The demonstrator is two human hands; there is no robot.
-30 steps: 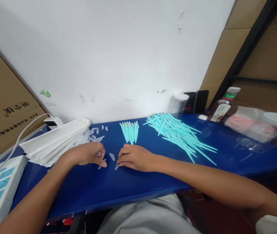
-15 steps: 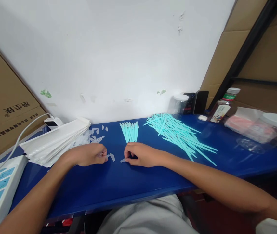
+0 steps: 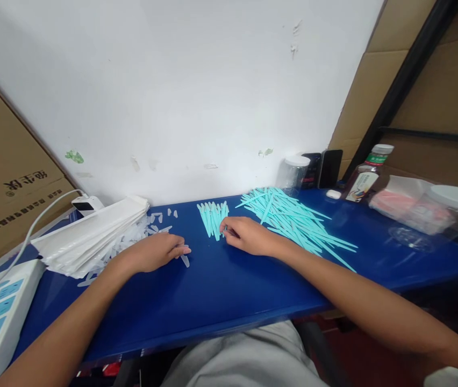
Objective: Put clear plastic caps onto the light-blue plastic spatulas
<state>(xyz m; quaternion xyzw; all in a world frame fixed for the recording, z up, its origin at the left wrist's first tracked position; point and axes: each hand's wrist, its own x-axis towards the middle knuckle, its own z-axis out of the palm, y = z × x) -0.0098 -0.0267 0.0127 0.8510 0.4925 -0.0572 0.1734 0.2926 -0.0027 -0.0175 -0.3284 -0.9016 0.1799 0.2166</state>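
Note:
My left hand [image 3: 164, 251] is low over the table, thumb and fingers pinched at a small translucent plastic cap [image 3: 185, 261]. Part of that piece is hidden behind the fingertips. My right hand [image 3: 247, 235] has its fingers curled in a pinch at the lower right end of a row of slim teal sticks [image 3: 212, 217] with pale tips. Its fingertips are on the end stick, partly covering it. A large loose pile of similar teal sticks [image 3: 289, 220] lies just beyond and right of this hand. Many translucent caps [image 3: 130, 234] are scattered left of centre.
A stack of white plastic sleeves [image 3: 92, 234] lies at the left, beside a power strip [image 3: 5, 317] and a white device with a cable [image 3: 87, 204]. Jars, phones [image 3: 331, 169], a bottle [image 3: 364, 180] and a pink bag [image 3: 408, 204] stand at the right. A wall closes the back.
My right hand has moved up and right to the end of the stick row; the small piece in its pinch no longer shows. My left hand has shifted right onto the cap.

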